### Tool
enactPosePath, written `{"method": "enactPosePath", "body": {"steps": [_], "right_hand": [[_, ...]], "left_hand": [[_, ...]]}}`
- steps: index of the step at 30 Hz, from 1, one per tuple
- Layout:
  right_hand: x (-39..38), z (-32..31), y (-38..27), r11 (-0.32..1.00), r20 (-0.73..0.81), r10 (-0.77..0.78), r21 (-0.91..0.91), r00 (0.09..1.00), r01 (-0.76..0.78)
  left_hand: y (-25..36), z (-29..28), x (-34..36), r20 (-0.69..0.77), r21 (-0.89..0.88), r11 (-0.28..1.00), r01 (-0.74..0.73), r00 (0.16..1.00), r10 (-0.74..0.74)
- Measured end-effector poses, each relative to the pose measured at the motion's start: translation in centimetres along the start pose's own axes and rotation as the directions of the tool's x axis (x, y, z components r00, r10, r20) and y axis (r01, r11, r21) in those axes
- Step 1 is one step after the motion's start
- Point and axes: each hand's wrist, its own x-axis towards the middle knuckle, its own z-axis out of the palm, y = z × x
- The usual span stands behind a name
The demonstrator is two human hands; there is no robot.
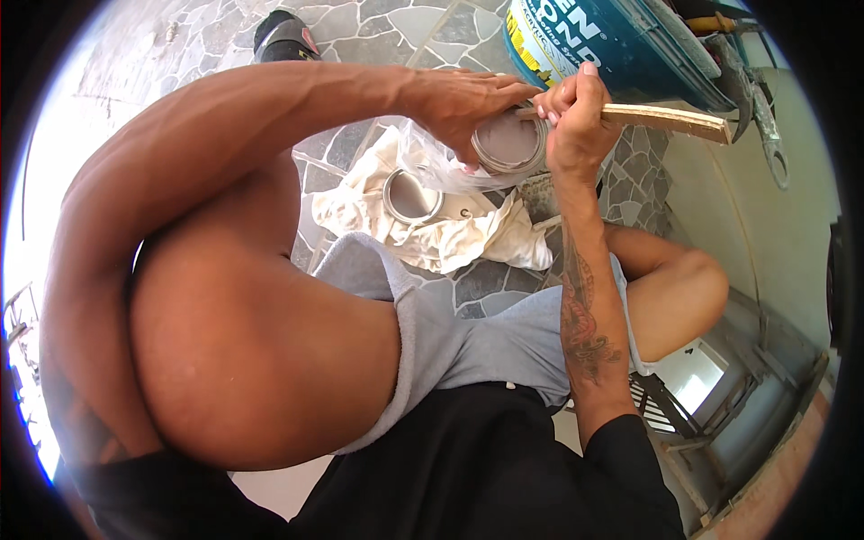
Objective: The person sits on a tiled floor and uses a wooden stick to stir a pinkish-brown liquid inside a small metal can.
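My right hand (576, 121) is closed round a flat wooden stick (670, 119), thumb up. One end of the stick points right, and the other reaches the rim of a round open can (509, 148). Greyish, smooth material shows inside the can. My left hand (463, 108) is curved over the can's left side, thumb on the near rim and fingers at the far rim. Clear plastic (423, 148) is bunched beside and under the can. Nearer to me, a round metal-rimmed piece (412, 197), a lid or shallow tin, rests on a cream cloth (504, 236).
A large teal bucket (621, 54) stands just beyond my right hand, with tools (747, 85) on top. A black object (284, 38) is on the stone-patterned floor (373, 67) at the far left. My bent knees flank the work area. A pale wall (765, 207) rises at right.
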Motion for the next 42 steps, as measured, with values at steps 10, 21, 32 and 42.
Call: {"method": "enactPosePath", "body": {"steps": [10, 21, 32, 42], "right_hand": [[-0.8, 0.9, 0.2, 0.995, -0.021, 0.095, 0.041, 0.995, -0.094], [-2.4, 1.5, -4.9, 0.982, 0.102, 0.061, 0.173, 0.993, -0.078], [-4.1, 0.5, 1.3, 0.964, 0.098, -0.137, -0.216, 0.986, 0.156], [-3.0, 1.7, -6.6, 0.988, 0.031, 0.009, 0.154, 0.999, -0.014]], "left_hand": [[1.1, 0.1, -0.4, 0.045, -0.052, 0.993, 0.102, 0.994, -0.100], [2.1, 1.8, -1.6, -0.134, 0.027, 0.972, 0.232, 0.965, -0.226], [1.1, 2.1, -1.2, -0.131, -0.044, 0.987, 0.152, 0.979, -0.156], [1.1, 2.5, -1.4, -0.144, -0.033, 0.976, 0.215, 0.965, -0.217]]}}
